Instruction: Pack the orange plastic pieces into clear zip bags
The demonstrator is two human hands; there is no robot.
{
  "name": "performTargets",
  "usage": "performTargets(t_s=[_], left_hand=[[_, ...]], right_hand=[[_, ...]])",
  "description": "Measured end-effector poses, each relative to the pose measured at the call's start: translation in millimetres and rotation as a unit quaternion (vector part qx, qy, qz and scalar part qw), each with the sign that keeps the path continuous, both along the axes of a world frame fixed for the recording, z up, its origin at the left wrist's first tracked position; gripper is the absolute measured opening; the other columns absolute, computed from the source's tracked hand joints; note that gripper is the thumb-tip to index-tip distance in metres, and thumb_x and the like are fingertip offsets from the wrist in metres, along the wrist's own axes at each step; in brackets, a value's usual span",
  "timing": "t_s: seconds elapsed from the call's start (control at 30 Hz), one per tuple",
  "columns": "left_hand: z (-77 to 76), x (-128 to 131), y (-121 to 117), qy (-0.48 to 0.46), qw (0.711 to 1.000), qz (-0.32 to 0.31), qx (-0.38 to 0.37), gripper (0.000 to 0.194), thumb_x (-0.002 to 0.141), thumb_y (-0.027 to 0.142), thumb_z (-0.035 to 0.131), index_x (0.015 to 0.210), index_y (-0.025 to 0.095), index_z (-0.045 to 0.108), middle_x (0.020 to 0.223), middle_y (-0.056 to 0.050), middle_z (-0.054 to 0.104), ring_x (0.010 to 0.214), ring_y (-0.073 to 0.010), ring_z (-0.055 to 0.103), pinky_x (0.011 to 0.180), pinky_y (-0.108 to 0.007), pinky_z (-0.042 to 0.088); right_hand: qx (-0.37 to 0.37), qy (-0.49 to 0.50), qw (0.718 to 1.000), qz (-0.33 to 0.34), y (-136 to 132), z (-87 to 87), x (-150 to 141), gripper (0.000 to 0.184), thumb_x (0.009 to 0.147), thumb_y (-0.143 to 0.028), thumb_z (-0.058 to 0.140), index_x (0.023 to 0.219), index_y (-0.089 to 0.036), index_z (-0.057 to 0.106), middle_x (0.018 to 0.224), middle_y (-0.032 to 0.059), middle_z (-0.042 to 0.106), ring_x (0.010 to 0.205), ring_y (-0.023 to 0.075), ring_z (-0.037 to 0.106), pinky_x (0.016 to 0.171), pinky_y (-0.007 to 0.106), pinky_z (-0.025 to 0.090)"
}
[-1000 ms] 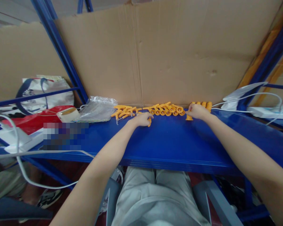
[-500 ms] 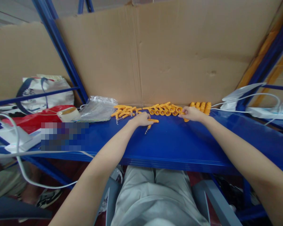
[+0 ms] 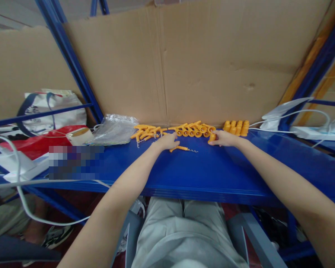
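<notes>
An orange-handled corkscrew (image 3: 182, 148) lies across the fingers of my left hand (image 3: 169, 141), which is closed on its handle end; the metal spiral points right. My right hand (image 3: 222, 138) pinches a small orange cup-shaped piece (image 3: 212, 137) between thumb and fingers, just above or on the blue table. Behind it runs a row of orange pieces (image 3: 192, 133) with round open ends facing me. Left of these lies a heap of orange corkscrews (image 3: 146, 131), some spirals showing. Several more orange cups (image 3: 236, 128) stand grouped beyond my right hand.
The blue tabletop (image 3: 206, 171) is backed by a cardboard sheet (image 3: 212, 67). Clear plastic bags (image 3: 115, 128) lie left of the heap, with a red bag (image 3: 41, 139) farther left. White cables (image 3: 321, 113) and a power strip (image 3: 315, 133) are at right.
The corkscrew in my left hand has swung round, its spiral from pointing down toward me to pointing right. My right hand has shifted slightly, and the orange cup in it now shows more fully.
</notes>
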State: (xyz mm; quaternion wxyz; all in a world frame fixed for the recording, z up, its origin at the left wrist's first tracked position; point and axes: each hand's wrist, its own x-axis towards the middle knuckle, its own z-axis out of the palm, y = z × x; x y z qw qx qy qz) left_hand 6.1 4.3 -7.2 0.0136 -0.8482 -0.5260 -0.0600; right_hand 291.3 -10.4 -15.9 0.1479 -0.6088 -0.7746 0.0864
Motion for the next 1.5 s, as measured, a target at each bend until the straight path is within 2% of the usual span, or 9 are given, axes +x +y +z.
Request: performTargets(t_s=[0.13,0.23,0.33,0.5,0.73,0.87,1.07,1.27,1.5], left_hand=[[9.0,-1,-9,-0.021,0.995,-0.010,-0.097,0.065,0.083,0.061,0.052,0.128,0.015,0.050,0.105,-0.011,0.072,0.091,-0.0241,0.068,0.074,-0.027,0.048],[14.2,-4,-12,-0.015,0.990,-0.031,-0.136,0.072,0.074,0.066,0.060,0.128,0.020,0.051,0.097,-0.007,0.073,0.084,-0.0218,0.068,0.070,-0.026,0.046],[13.6,-6,-10,-0.015,0.990,-0.047,-0.133,0.059,0.074,0.056,0.064,0.120,0.021,0.054,0.093,-0.004,0.072,0.080,-0.0190,0.066,0.066,-0.024,0.044],[9.4,-2,-8,-0.018,0.994,-0.034,-0.101,0.026,0.078,0.038,0.060,0.094,0.019,0.061,0.087,-0.004,0.072,0.072,-0.0165,0.064,0.058,-0.023,0.041],[9.4,1,-13,-0.075,0.989,-0.018,-0.128,0.018,0.074,0.029,0.060,0.087,0.017,0.063,0.074,-0.002,0.071,0.048,-0.0115,0.055,0.047,-0.022,0.040],[8.6,3,-13,-0.078,0.992,-0.025,-0.099,0.019,0.075,0.030,0.060,0.087,0.016,0.066,0.073,-0.003,0.072,0.053,-0.0137,0.059,0.051,-0.023,0.044],[3.3,4,-8,-0.079,0.993,-0.074,-0.041,0.021,0.075,0.027,0.060,0.090,0.016,0.071,0.074,-0.003,0.072,0.073,-0.0184,0.066,0.068,-0.025,0.047],[-1.3,5,-5,-0.112,0.989,-0.091,-0.015,0.024,0.077,0.027,0.059,0.095,0.016,0.069,0.075,-0.003,0.071,0.072,-0.0183,0.065,0.067,-0.026,0.047],[-3.5,6,-5,-0.139,0.982,-0.094,0.083,0.025,0.078,0.032,0.058,0.095,0.016,0.068,0.083,-0.006,0.072,0.076,-0.0199,0.065,0.069,-0.027,0.046]], right_hand=[[0.020,-0.035,0.999,-0.005,-1,1.3,-3,0.026,0.079,-0.032,0.067,0.100,-0.017,0.062,0.053,-0.0034,0.058,0.050,0.0152,0.057,0.051,0.025,0.040],[0.050,-0.058,0.997,0.012,-3,1.6,-6,0.018,0.078,-0.031,0.067,0.089,-0.019,0.060,0.061,-0.0017,0.061,0.055,0.0149,0.058,0.053,0.024,0.040],[0.074,-0.081,0.994,0.014,-3,0.1,-11,0.015,0.078,-0.028,0.066,0.087,-0.019,0.058,0.066,0.0002,0.063,0.057,0.0153,0.058,0.053,0.024,0.040],[0.113,-0.114,0.987,0.012,-3,-3.1,-17,0.017,0.081,-0.027,0.065,0.091,-0.017,0.056,0.071,0.0050,0.065,0.062,0.0184,0.061,0.056,0.026,0.040],[0.153,-0.097,0.983,0.027,-7,-1.2,-19,0.029,0.087,-0.045,0.058,0.099,-0.018,0.055,0.078,0.0091,0.068,0.073,0.0244,0.066,0.062,0.030,0.044],[0.182,-0.086,0.978,0.061,-6,-1.2,-17,0.024,0.084,-0.035,0.060,0.101,-0.018,0.057,0.086,0.0107,0.069,0.080,0.0257,0.067,0.068,0.032,0.048],[0.208,-0.075,0.966,0.135,4,-6.6,-9,0.026,0.082,-0.021,0.059,0.108,-0.016,0.062,0.112,0.0148,0.068,0.107,0.0284,0.065,0.089,0.039,0.051],[0.236,-0.066,0.955,0.168,7,-10.0,-9,0.032,0.088,-0.025,0.055,0.117,-0.016,0.064,0.121,0.0149,0.067,0.116,0.0289,0.061,0.099,0.046,0.049],[0.257,-0.038,0.950,0.174,-5,-3.1,-21,0.037,0.091,-0.026,0.051,0.126,-0.018,0.062,0.127,0.0139,0.064,0.121,0.0287,0.059,0.100,0.045,0.049]])
